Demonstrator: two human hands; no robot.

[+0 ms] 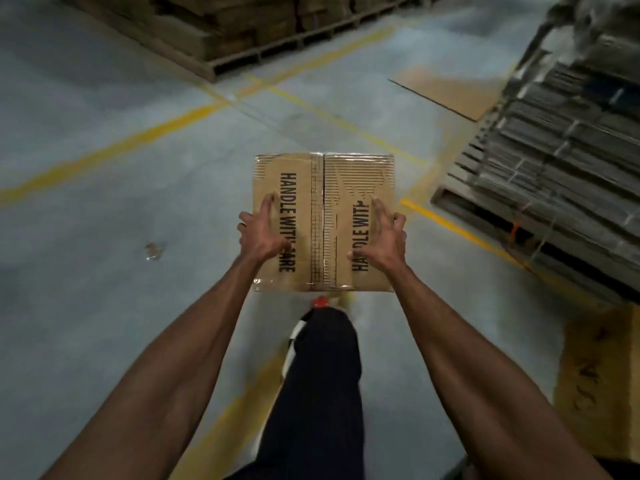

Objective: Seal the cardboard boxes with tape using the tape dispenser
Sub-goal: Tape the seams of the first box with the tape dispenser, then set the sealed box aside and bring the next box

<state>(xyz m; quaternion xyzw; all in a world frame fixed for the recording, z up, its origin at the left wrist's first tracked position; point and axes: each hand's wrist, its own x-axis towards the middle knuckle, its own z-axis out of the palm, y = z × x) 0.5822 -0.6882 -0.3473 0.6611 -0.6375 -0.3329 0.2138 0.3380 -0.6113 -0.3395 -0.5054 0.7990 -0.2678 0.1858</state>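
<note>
You grip the cardboard box (323,223) with your left hand (261,233) and right hand (381,237) on opposite sides; clear tape (320,216) already covers its centre seam, so this box looks sealed.

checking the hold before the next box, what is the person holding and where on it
The taped cardboard box, held by both hands: left hand at its left edge, right hand at its right edge, fingers spread over the top.
</note>
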